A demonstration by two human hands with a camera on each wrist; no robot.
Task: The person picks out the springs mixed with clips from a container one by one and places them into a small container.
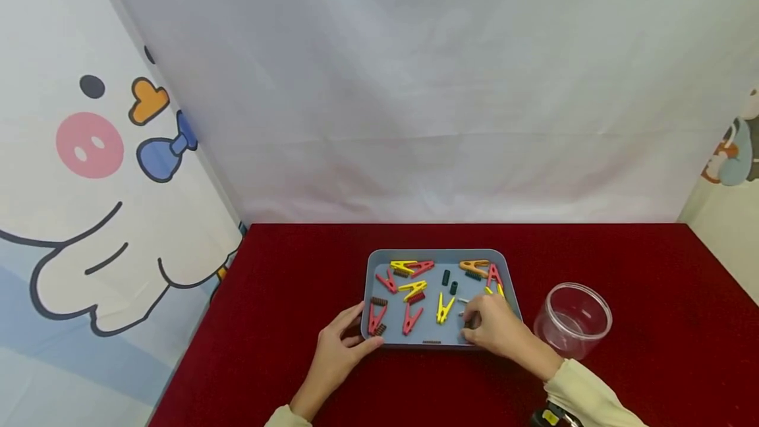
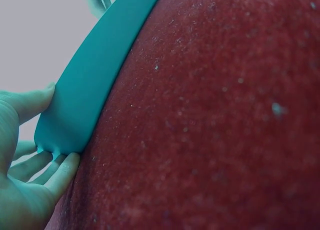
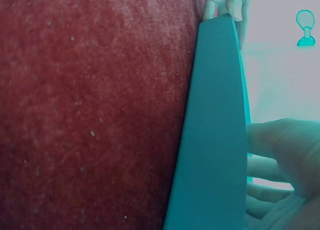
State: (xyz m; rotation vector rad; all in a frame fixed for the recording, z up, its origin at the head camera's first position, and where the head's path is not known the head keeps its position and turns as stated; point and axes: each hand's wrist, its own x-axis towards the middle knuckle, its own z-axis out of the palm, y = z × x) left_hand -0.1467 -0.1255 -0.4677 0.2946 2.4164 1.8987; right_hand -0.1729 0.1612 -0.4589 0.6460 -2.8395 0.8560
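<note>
A blue-grey tray (image 1: 435, 333) lies on the red cloth. It bears several small spring clips, such as a yellow clip (image 1: 445, 308), a red clip (image 1: 412, 319) and an orange clip (image 1: 474, 265). Around the tray's front left corner my left hand (image 1: 338, 351) holds on, its thumb at the rim and fingers against the outer wall (image 2: 80, 105). My right hand (image 1: 495, 327) is inside the tray at the front right, with curled fingers pinching a whitish clip (image 1: 463, 300). Only the clip's two pale ends show; the fingers hide the rest.
Dark ribbed pieces (image 1: 453, 288) and brown ribbed pieces (image 1: 379, 301) lie among the clips. A clear round jar (image 1: 572, 321) without a lid stands right of the tray, close by the right forearm. White curtains (image 1: 445, 117) hang behind the table.
</note>
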